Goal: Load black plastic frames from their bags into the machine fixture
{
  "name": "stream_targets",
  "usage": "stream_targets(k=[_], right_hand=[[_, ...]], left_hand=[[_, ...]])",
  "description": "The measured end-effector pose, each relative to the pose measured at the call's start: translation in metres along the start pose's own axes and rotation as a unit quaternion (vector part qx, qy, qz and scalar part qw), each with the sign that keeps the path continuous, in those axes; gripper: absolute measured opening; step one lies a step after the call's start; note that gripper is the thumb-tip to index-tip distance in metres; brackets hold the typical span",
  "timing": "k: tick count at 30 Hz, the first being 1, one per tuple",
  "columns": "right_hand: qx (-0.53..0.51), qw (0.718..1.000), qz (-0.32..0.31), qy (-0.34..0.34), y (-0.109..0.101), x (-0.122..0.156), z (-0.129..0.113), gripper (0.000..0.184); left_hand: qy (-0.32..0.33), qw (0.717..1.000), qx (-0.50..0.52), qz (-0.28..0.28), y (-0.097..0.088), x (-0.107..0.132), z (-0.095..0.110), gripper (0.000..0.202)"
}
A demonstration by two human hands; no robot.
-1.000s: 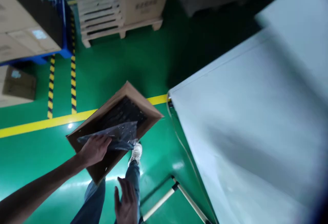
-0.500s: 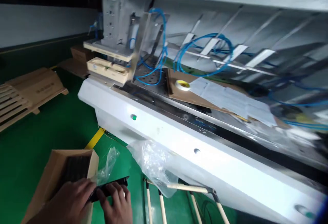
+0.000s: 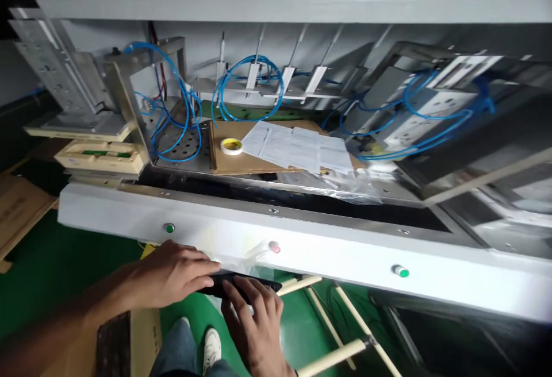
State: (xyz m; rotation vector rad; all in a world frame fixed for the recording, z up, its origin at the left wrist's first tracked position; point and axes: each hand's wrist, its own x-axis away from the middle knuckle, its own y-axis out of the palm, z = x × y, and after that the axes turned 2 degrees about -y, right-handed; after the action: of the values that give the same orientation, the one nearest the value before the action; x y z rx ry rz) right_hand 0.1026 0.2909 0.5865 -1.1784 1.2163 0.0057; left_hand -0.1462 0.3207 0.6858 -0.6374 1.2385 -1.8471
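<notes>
A long, narrow black part [image 3: 219, 286], seemingly plastic, is held level between both hands in front of the machine's white front rail. My left hand [image 3: 179, 273] grips its left end, fingers and thumb pinched on it. My right hand [image 3: 256, 319] has its fingers curled over the part's right half, with the tip sticking out to the right. Fingers cover much of its surface, so its exact kind cannot be made out. Just behind the part, clear plastic wrap [image 3: 254, 256] hangs at the rail. An open cardboard box [image 3: 144, 337] stands below my left forearm.
The white rail [image 3: 336, 265] carries green and red buttons. On the machine bed lie cardboard [image 3: 224, 164], papers [image 3: 297, 147] and a tape roll [image 3: 232, 146]. Blue air hoses [image 3: 282, 87] loop behind. A cream pipe frame [image 3: 340, 357] stands at lower right. A fixture block [image 3: 101, 161] sits left.
The view has swung right. Both hands have carried the black part away from the box and up to the machine's front rail.
</notes>
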Motion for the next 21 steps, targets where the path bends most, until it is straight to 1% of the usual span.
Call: stream_targets(k=[3,5,7,8,10,12,14,16,19,21], right_hand=[[0.02,0.999,-0.021,0.015,0.004,-0.008,0.018,0.032],[0.029,0.999,-0.034,0.013,0.01,-0.012,0.029,0.032],[0.03,0.998,-0.046,0.018,0.019,-0.016,0.036,0.038],[0.03,0.998,-0.051,0.026,0.024,-0.019,0.038,0.042],[0.031,0.996,-0.065,0.05,0.034,-0.024,0.04,0.048],[0.036,0.994,-0.078,0.072,0.045,-0.029,0.04,0.05],[0.045,0.991,-0.09,0.091,0.054,-0.033,0.037,0.05],[0.054,0.987,-0.099,0.113,0.06,-0.035,0.033,0.048],[0.054,0.982,-0.108,0.145,0.064,-0.034,0.028,0.048],[0.048,0.98,-0.108,0.159,0.064,-0.031,0.028,0.053]], left_hand=[[0.0,0.994,0.095,-0.045,-0.011,-0.042,-0.031,0.035],[-0.027,0.991,0.125,-0.049,-0.019,-0.075,-0.056,0.039],[-0.063,0.986,0.144,-0.056,-0.026,-0.11,-0.081,0.04],[-0.077,0.985,0.138,-0.062,-0.028,-0.127,-0.093,0.04],[-0.091,0.99,0.092,-0.064,-0.029,-0.157,-0.114,0.038],[-0.091,0.994,0.027,-0.05,-0.023,-0.181,-0.13,0.037],[-0.091,0.995,-0.012,-0.03,-0.012,-0.194,-0.141,0.034],[-0.096,0.995,-0.03,-0.015,0.001,-0.198,-0.147,0.031],[-0.106,0.993,-0.048,0.01,0.019,-0.192,-0.149,0.027],[-0.11,0.991,-0.056,0.043,0.027,-0.186,-0.149,0.02]])
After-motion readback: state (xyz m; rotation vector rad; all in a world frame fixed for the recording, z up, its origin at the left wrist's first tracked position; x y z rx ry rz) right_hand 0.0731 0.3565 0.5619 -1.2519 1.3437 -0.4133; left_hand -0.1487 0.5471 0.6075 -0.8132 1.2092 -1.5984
